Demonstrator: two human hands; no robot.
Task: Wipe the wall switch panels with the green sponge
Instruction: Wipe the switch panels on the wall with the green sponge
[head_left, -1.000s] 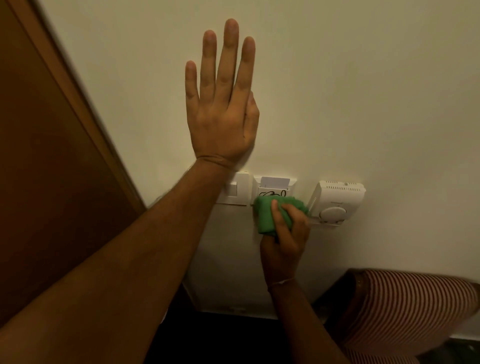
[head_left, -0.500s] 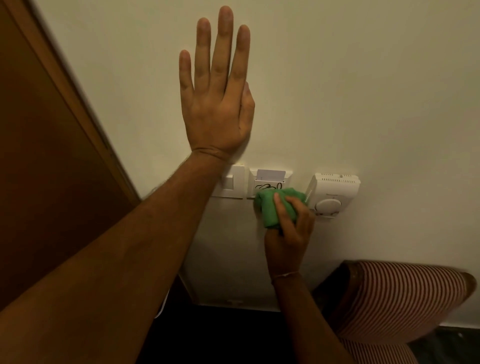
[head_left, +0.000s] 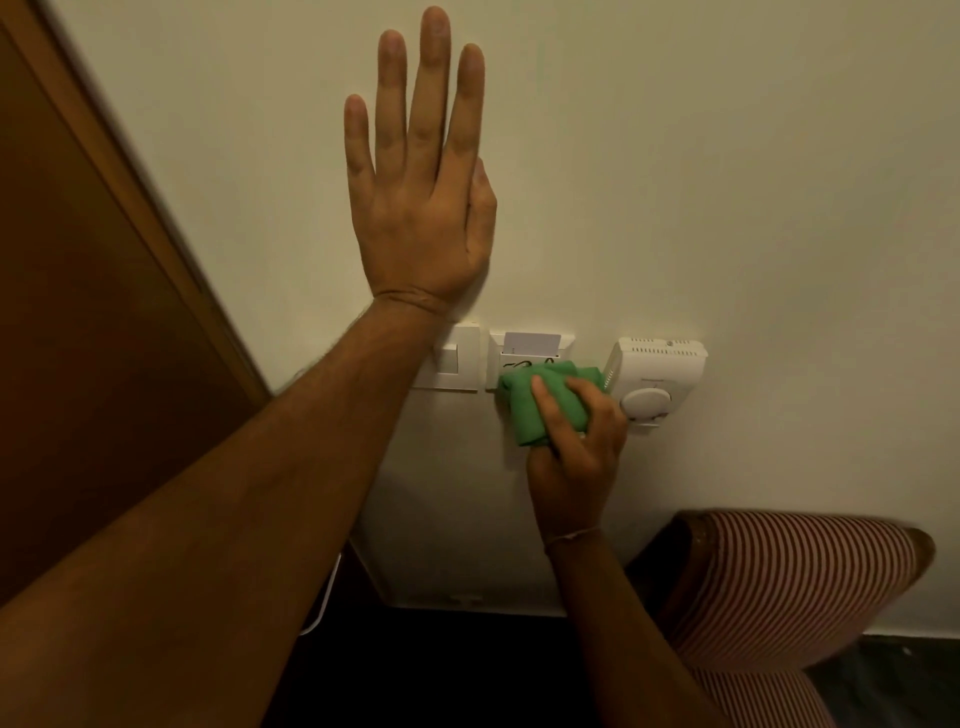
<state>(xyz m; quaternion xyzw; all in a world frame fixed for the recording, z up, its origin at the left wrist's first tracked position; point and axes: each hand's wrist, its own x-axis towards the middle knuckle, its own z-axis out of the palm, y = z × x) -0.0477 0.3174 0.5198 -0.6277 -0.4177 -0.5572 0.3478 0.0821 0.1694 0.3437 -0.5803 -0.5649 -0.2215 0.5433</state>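
Green sponge (head_left: 540, 402), soft and light, is crumpling inside the right hand (head_left: 574, 457), fingers closing around it against the card-slot panel (head_left: 530, 353); left hand (head_left: 421, 208) is pressing spread flat on the wall (head_left: 727, 182) above.

Over the last second the right hand (head_left: 571, 457) carries the green sponge (head_left: 540, 402) rightward along the row of wall panels. One second earlier the sponge covers the lower left part of the key-card panel (head_left: 530, 358); now it lies across that panel's lower edge, and its right end touches the left side of the thermostat (head_left: 657, 379). More of the card panel's black marking is hidden. The right-hand fingers (head_left: 545, 410) press further over the sponge's front.
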